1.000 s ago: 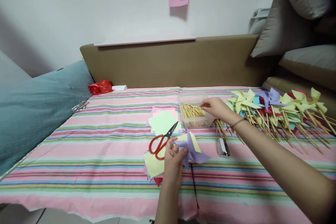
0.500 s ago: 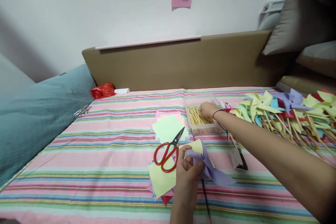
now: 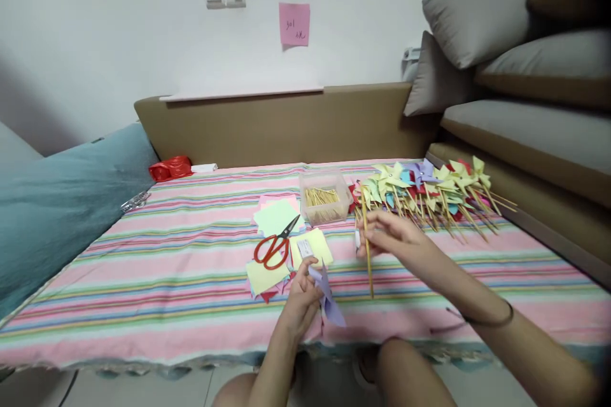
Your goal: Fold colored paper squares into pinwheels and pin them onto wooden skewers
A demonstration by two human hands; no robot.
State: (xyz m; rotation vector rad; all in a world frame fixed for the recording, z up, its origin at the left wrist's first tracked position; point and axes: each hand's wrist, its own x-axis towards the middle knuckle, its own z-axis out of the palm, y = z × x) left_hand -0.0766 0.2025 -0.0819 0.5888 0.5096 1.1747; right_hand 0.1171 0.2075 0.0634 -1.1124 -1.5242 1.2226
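A folded purple paper pinwheel (image 3: 329, 302) is pinched between the thumb and fingers of my left hand (image 3: 301, 296), low over the near part of the cloth. My right hand (image 3: 386, 234) grips a thin wooden stick (image 3: 368, 261), held nearly upright. Beyond it, a clear plastic box (image 3: 329, 216) contains many such sticks. Red-handled scissors (image 3: 274, 251) lie across paper squares to the left of my left hand. Just past that hand, a yellow paper stack (image 3: 324, 248) bears a small pale item (image 3: 304, 248).
Finished pinwheels (image 3: 424, 181) on sticks lie heaped at the right. Pale green paper sheets (image 3: 277, 219) are left of the box. A red plastic bag (image 3: 170, 168) sits at the far left, near a blue cushion (image 3: 86, 203). Grey cushions (image 3: 534, 76) are stacked at the right.
My right hand has come out of the plastic box and back towards me with a wooden stick. The left hand still holds the purple paper. The view has shifted and widened.
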